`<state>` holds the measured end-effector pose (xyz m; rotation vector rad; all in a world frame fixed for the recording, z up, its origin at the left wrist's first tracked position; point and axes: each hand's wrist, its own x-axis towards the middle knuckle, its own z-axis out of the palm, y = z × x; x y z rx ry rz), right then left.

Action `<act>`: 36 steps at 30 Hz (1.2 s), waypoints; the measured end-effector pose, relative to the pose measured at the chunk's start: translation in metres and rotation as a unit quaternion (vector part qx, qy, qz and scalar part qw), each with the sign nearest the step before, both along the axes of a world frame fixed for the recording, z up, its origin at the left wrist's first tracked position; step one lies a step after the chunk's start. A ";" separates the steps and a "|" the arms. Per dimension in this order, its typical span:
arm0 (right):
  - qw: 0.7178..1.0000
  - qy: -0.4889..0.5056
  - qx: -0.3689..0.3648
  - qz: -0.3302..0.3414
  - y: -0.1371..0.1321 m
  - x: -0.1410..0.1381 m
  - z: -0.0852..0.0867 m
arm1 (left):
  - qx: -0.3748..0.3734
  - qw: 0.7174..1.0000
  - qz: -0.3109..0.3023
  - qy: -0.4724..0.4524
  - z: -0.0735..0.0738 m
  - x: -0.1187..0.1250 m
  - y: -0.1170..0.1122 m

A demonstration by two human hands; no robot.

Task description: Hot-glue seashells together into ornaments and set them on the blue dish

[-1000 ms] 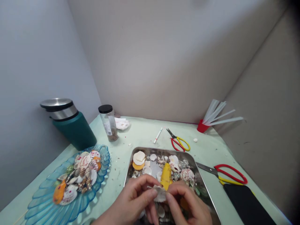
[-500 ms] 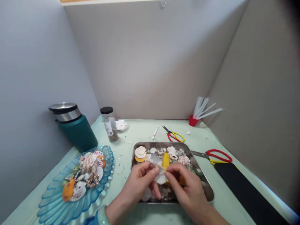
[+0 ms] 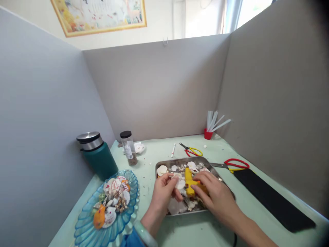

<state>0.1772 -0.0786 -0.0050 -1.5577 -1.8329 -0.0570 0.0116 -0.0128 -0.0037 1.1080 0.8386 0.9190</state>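
Shell-filled rectangular steel tray at table centre; in it, the right hand closes on a yellow glue gun, the left hand pinches a white scallop shell. Gluing apparently not yet begun.

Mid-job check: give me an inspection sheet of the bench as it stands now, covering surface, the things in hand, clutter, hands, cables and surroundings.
Surface: pale green table, small crumbs scattered on it.
Things in hand: metal tray of mixed seashells; yellow glue gun lying in the tray; white shell.
Clutter: blue glass dish of shells, teal flask, black-capped jar, marker pen, small scissors, large scissors, red cup of clear sticks, black mat.
Hands: left hand pinches the white shell; right hand rests on the glue gun.
Cables: dark cord at the near edge.
Surroundings: grey partition panels on three sides; framed picture on the wall behind.
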 end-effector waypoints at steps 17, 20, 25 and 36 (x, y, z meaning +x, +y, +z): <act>0.934 0.309 -0.166 0.071 0.002 0.035 0.015 | 0.142 0.985 0.093 0.030 0.021 -0.031 0.005; 0.826 0.510 -0.191 0.149 0.008 0.031 0.019 | 0.155 0.976 0.141 0.059 0.025 -0.043 0.011; 0.799 0.551 -0.191 0.146 0.015 0.016 -0.001 | 0.248 0.933 0.132 0.224 0.012 -0.038 0.014; 0.789 0.573 -0.196 0.103 0.017 0.021 -0.017 | 0.422 0.687 0.028 0.591 -0.003 -0.029 0.003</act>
